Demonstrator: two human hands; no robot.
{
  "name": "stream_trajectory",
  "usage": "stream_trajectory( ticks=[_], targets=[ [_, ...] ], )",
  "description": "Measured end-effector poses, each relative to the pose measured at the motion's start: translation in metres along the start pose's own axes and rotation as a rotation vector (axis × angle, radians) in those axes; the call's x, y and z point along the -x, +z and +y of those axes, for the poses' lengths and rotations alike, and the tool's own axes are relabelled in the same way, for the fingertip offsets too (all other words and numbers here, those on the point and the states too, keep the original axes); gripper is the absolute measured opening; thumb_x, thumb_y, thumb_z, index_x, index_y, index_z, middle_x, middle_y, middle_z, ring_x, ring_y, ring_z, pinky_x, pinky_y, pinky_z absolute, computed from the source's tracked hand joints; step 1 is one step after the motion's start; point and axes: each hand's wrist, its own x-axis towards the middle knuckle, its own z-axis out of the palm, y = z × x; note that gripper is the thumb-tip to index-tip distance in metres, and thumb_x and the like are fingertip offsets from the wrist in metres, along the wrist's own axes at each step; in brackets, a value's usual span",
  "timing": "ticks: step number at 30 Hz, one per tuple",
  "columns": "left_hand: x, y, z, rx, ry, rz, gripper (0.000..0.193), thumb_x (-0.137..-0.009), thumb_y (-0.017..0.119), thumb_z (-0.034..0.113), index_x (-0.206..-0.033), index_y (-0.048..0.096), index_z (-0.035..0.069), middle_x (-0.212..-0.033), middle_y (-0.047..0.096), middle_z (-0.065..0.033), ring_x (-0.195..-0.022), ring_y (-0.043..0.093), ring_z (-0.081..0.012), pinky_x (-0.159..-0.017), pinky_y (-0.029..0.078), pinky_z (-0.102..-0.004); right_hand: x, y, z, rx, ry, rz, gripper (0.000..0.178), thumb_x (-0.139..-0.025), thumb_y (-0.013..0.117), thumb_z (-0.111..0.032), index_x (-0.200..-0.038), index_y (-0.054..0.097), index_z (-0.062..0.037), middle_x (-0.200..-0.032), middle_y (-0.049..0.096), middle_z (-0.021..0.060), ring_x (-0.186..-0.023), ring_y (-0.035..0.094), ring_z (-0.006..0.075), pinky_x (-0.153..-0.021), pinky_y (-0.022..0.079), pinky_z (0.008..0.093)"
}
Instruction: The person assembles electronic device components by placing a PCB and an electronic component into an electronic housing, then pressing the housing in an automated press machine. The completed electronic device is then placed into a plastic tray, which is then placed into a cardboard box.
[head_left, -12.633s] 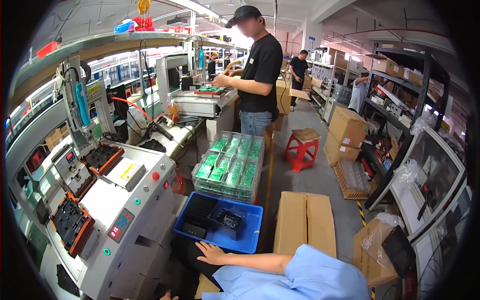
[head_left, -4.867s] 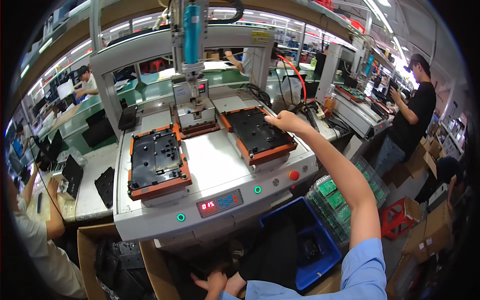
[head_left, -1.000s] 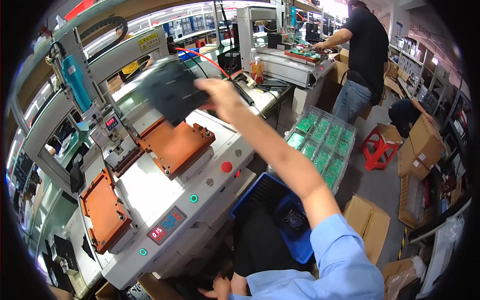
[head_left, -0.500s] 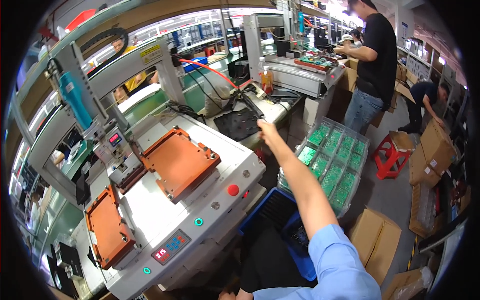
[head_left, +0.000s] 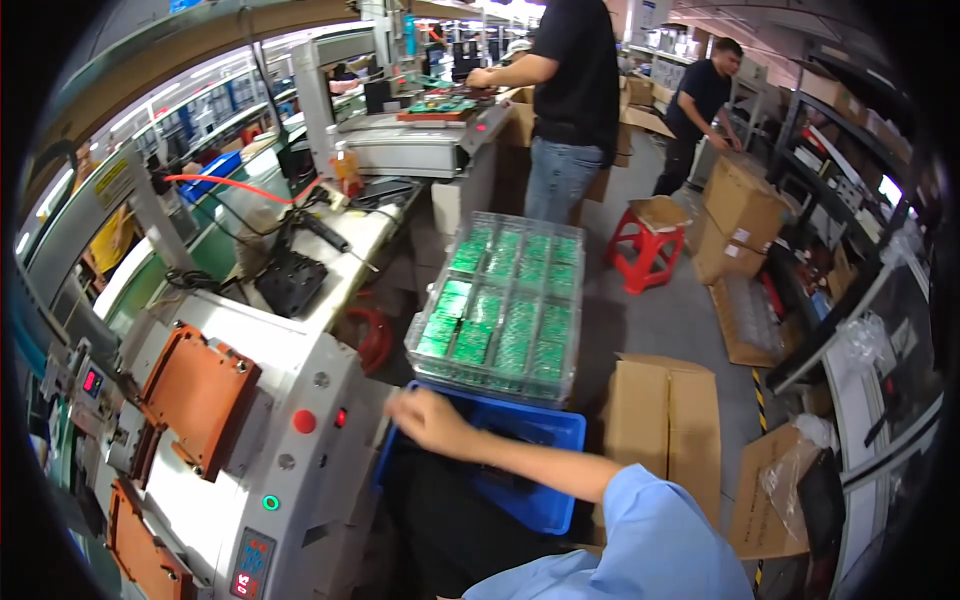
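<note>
1. The right hand (head_left: 432, 422) sits at lower centre, over the near-left rim of the blue bin (head_left: 530, 470), fingers loosely curled and holding nothing I can make out.
2. The stack of clear trays (head_left: 505, 305) with green boards lies just above the hand, its long axis running up the frame.
3. The left hand is out of view.

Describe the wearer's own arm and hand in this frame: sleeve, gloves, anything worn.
One arm shows, entering from the lower edge. It wears a light blue sleeve pushed up above the elbow, leaving the forearm bare. The right hand is bare: no glove, and no watch, strap or ring is visible. The left hand is out of view.
</note>
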Motion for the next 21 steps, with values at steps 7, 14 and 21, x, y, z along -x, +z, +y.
stream_trajectory(
  ticks=[7,14,21],
  targets=[
    [-0.065,0.069,0.207,-0.765,0.482,-0.205,0.045,-0.082,0.063,0.011,-0.126,0.054,0.008,-0.111,0.063,-0.0136,-0.101,0.059,-0.0305,-0.091,0.044,-0.0365,0.150,0.045,-0.026,0.518,-0.081,-0.238,0.049,-0.090,0.051,-0.033,-0.136,0.042,-0.0182,-0.148,0.026,0.0109,-0.136,0.022,0.0346,-0.105,0.024,0.0533],
    [-0.062,0.054,0.230,-0.952,0.574,-0.226,0.045,-0.081,0.064,0.010,-0.125,0.054,0.008,-0.111,0.063,-0.0134,-0.102,0.059,-0.0302,-0.091,0.044,-0.0365,0.119,0.050,-0.012,0.426,-0.141,-0.220,0.031,-0.088,0.053,-0.036,-0.109,0.059,-0.0145,-0.135,0.041,0.0106,-0.131,0.028,0.0354,-0.100,0.025,0.0571],
    [-0.058,0.033,0.206,-1.149,0.655,-0.250,0.046,-0.080,0.065,0.010,-0.125,0.054,0.008,-0.111,0.063,-0.0132,-0.102,0.059,-0.0298,-0.091,0.044,-0.0365,0.075,0.086,0.019,0.432,0.060,-0.356,0.024,-0.081,0.060,-0.033,-0.092,0.063,-0.0121,-0.099,0.058,0.0064,-0.098,0.050,0.0276,-0.082,0.039,0.0420]
  ],
)
